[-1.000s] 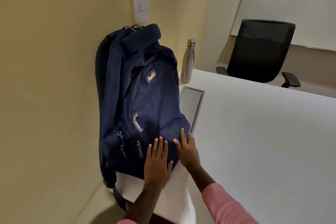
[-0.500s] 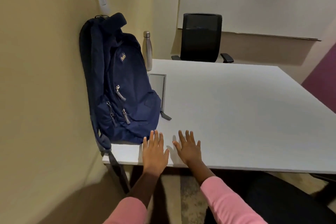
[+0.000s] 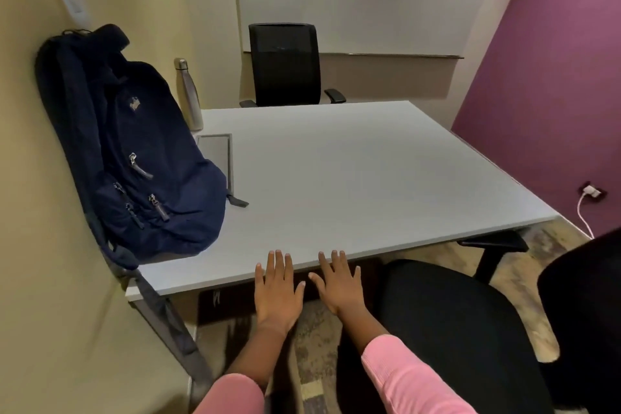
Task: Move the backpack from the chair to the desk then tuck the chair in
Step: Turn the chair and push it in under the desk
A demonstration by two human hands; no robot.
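Observation:
The navy backpack [image 3: 134,158] stands on the left end of the white desk [image 3: 353,178], leaning against the beige wall, one strap hanging over the desk's front edge. My left hand [image 3: 277,292] and my right hand [image 3: 337,282] hover flat and empty at the desk's near edge, fingers spread, well clear of the backpack. The black chair [image 3: 453,323] sits pulled out to my right, its seat beside my right forearm and its backrest at the frame's right edge.
A steel bottle [image 3: 190,94] stands behind the backpack near a grey inset panel [image 3: 216,148]. A second black chair [image 3: 285,64] is tucked at the desk's far side. A white cable [image 3: 584,212] runs from a socket on the purple wall.
My hands have let go of the backpack and drawn back from it to the desk's front edge. The view has pulled back, bringing the near chair into sight.

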